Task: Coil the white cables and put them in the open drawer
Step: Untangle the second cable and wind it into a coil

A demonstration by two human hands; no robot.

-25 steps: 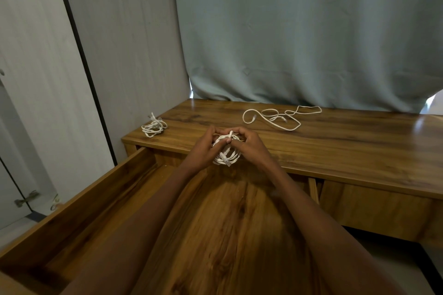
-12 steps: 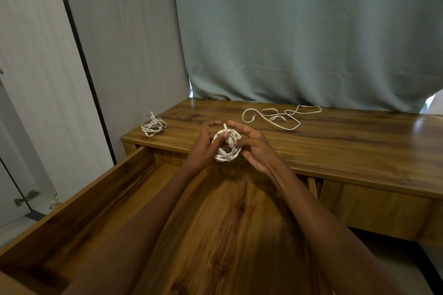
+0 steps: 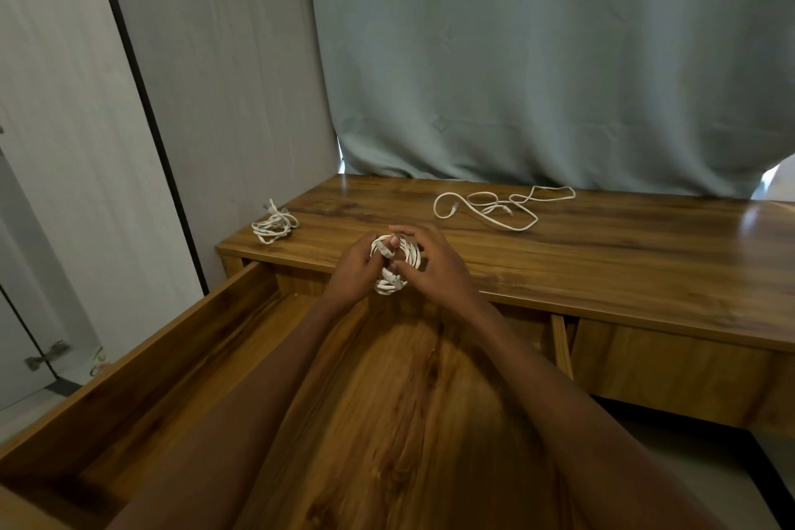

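Observation:
A small coil of white cable (image 3: 402,260) sits between both my hands, just above the desk's front edge and the back of the open drawer (image 3: 142,361). My left hand (image 3: 355,271) grips the coil's left side, with a cable end looped over a fingertip. My right hand (image 3: 434,267) holds the right side, fingers curled over the top. Another coiled white cable (image 3: 274,225) lies on the desk's left corner. A loose, uncoiled white cable (image 3: 501,207) sprawls on the desk near the curtain.
The wooden desk (image 3: 623,262) stretches to the right under a grey-green curtain (image 3: 537,56). The drawer's wooden bottom (image 3: 400,422) spreads wide beneath my forearms. A grey wall panel (image 3: 215,77) borders the left side.
My right hand's fingers have moved up over the top of the coil, and a cable end now wraps over my left fingertip. The coil stays in the same spot.

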